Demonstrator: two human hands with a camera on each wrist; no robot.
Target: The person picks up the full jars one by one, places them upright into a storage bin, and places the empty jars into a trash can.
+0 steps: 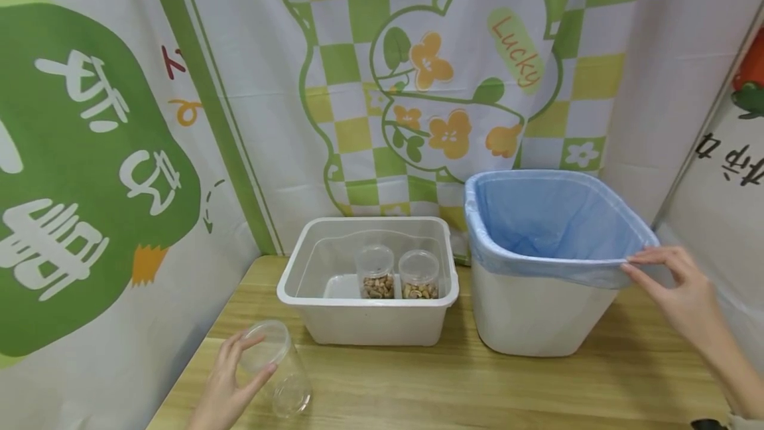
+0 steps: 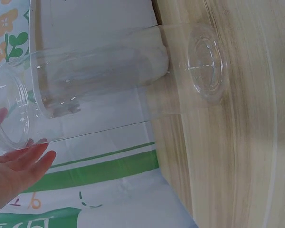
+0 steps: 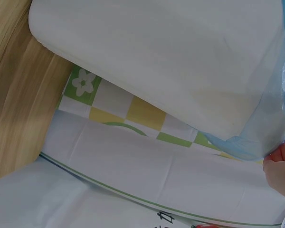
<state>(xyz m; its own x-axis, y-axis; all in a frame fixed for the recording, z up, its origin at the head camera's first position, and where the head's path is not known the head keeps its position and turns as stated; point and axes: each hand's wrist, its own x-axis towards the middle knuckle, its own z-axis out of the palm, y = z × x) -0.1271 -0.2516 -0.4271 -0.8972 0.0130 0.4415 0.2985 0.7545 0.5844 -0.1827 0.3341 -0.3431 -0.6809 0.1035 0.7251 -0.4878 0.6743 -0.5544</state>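
Observation:
A clear plastic jar (image 1: 285, 377) stands upright on the table at the lower left. My left hand (image 1: 229, 377) is at its top, with fingers and thumb spread apart on either side of the rim. In the left wrist view, the fingers (image 2: 35, 161) lie loosely extended beside the jar; firm contact cannot be made out. A blue trash bag (image 1: 555, 211) lines a white trash bin (image 1: 537, 317) on the right, its edge folded over the rim. My right hand (image 1: 680, 284) pinches the bag's edge at the bin's front right corner, also visible in the right wrist view.
Between jar and bin stands a white plastic tub (image 1: 370, 324). Inside it are two lidded clear containers, one with brown nuts (image 1: 379, 287) and one with paler nuts (image 1: 420, 290). A printed curtain (image 1: 358, 85) hangs behind the wooden table (image 1: 418, 390).

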